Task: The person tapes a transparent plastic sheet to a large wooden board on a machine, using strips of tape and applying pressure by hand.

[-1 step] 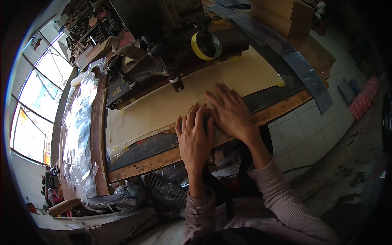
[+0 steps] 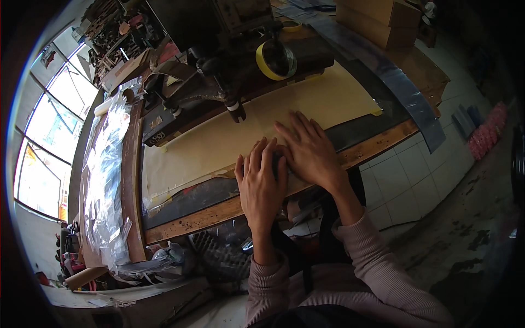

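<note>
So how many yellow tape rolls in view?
2: near roll just beyond the sheet, far roll behind it, by the picture's top edge. More may be hidden.

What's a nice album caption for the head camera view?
Left hand and right hand, close together over a long cream sheet, a yellow ring-shaped roll beyond.

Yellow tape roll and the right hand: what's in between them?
The head view shows mostly a bare stretch of the pale yellow sheet between the tape roll and right hand, with the dark bar's edge nearest the roll.
</note>
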Available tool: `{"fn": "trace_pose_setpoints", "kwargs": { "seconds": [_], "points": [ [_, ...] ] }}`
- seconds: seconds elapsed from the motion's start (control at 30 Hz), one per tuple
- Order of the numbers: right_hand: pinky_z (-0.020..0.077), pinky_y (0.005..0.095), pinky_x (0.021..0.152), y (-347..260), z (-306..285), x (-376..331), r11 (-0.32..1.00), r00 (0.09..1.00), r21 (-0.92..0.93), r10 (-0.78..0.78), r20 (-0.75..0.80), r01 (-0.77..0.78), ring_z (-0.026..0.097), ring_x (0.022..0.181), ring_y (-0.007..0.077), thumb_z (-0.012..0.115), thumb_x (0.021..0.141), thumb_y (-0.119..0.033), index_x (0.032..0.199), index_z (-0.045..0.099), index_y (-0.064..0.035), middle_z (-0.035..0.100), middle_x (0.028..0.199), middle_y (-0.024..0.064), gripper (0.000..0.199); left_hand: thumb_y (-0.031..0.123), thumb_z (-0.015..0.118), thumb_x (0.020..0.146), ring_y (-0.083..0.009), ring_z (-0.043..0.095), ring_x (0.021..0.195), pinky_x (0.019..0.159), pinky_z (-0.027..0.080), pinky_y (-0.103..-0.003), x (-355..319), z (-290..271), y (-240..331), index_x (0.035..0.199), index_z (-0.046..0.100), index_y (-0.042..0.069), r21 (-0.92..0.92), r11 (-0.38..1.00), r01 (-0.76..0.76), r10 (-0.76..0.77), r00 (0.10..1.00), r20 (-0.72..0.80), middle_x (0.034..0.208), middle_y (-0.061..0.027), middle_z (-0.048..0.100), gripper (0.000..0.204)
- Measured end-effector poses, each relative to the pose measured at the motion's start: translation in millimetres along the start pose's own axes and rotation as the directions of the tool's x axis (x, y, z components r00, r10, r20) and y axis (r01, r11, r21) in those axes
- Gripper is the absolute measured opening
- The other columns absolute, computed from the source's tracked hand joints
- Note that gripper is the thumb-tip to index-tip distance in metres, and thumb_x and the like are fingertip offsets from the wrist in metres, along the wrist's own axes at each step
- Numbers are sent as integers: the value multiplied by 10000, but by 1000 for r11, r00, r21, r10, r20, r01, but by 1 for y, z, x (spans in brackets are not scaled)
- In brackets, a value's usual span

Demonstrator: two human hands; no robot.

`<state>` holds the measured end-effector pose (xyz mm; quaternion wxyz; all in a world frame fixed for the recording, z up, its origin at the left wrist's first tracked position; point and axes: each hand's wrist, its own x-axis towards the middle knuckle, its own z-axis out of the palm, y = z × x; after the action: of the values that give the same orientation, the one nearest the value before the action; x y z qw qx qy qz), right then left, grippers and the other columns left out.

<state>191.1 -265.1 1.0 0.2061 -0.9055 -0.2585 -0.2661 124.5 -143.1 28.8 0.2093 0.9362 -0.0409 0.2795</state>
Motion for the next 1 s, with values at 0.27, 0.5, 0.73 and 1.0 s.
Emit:
{"fn": "trace_pose_setpoints", "kwargs": {
  "seconds": [0.27, 0.5, 0.73, 1.0],
  "points": [
    [330, 474, 1061, 3, 2, 4, 1000, 1000, 4, -21, -8, 21, 423, 1272, 355, 549, 890, -289, 1259, 540, -76, 475, 1305, 242, 426, 210, 572, 887, -277, 535, 1160, 1047, 325, -444, 0, 2, -1, 1184, 577, 84, 10, 1000, 0, 0, 1000, 5, 1215, -98, 583, 323],
    [344, 476, 1048, 5, 8, 10, 999, 999, -4, -35, -30, 35, 438, 1258, 365, 579, 869, -287, 1239, 551, -68, 491, 1284, 244, 431, 207, 568, 888, -277, 534, 1162, 1049, 321, -447, 1, 0, 0, 1181, 578, 87, 4, 1000, 4, -4, 1000, 10, 1213, -97, 585, 317],
    [349, 482, 1039, 6, 10, 12, 999, 999, 0, -34, -41, 34, 444, 1250, 372, 602, 848, -277, 1230, 549, -64, 493, 1278, 247, 440, 207, 567, 889, -266, 536, 1160, 1049, 321, -437, 0, 2, 0, 1200, 573, 89, 11, 1000, 3, -3, 1000, 8, 1210, -95, 586, 333],
    [343, 478, 1043, 6, 14, 17, 1000, 999, 7, -17, -38, 17, 440, 1252, 373, 617, 832, -282, 1230, 544, -69, 491, 1277, 247, 457, 208, 565, 892, -275, 535, 1158, 1048, 323, -435, 1, 0, 1, 1212, 568, 95, -1, 1000, 2, -2, 1000, 11, 1209, -94, 586, 340]
  ]
}}
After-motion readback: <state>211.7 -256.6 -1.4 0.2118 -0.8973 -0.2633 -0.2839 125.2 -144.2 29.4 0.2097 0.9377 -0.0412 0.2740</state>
